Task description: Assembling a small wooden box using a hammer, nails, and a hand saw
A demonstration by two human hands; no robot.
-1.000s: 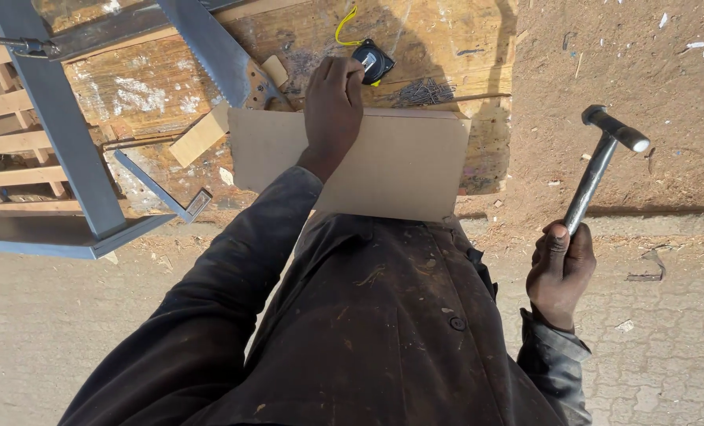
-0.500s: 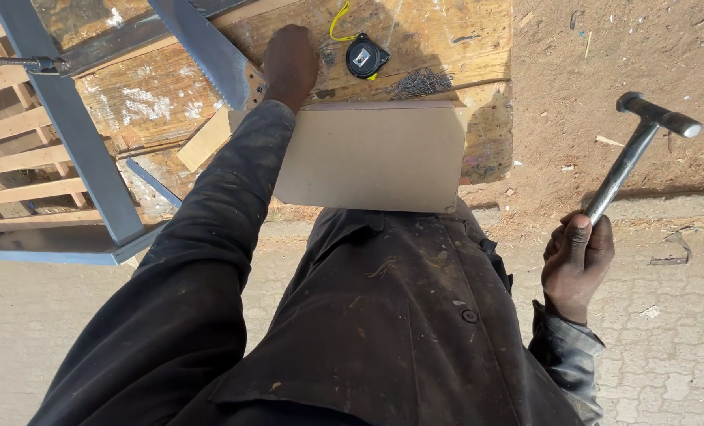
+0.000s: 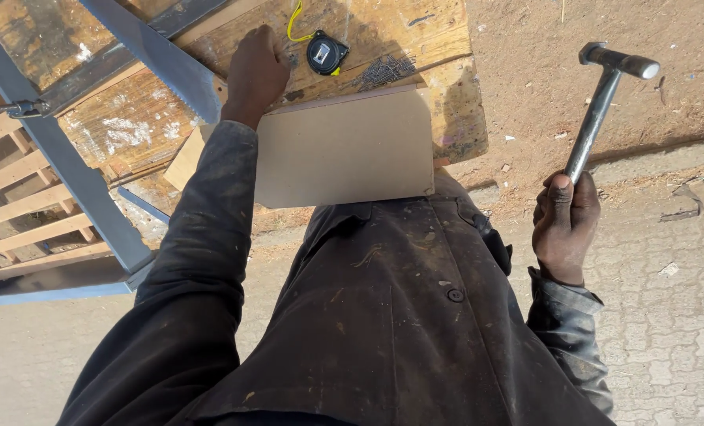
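From the head view, your right hand (image 3: pixel 563 225) is wrapped around the lower end of the steel hammer with a metal handle (image 3: pixel 604 99), held up well right of the pale rectangular fibreboard panel (image 3: pixel 344 150). It looks head-heavy and stiff, so a grip low on the handle suits it. Your left hand (image 3: pixel 255 75) rests palm down on the worn plywood surface (image 3: pixel 403 31) just beyond the panel's far left corner, gripping nothing. Beyond the panel lie a black tape measure (image 3: pixel 327 54) and loose nails (image 3: pixel 383 72); a blue-grey metal frame (image 3: pixel 68 166) crowds its left.
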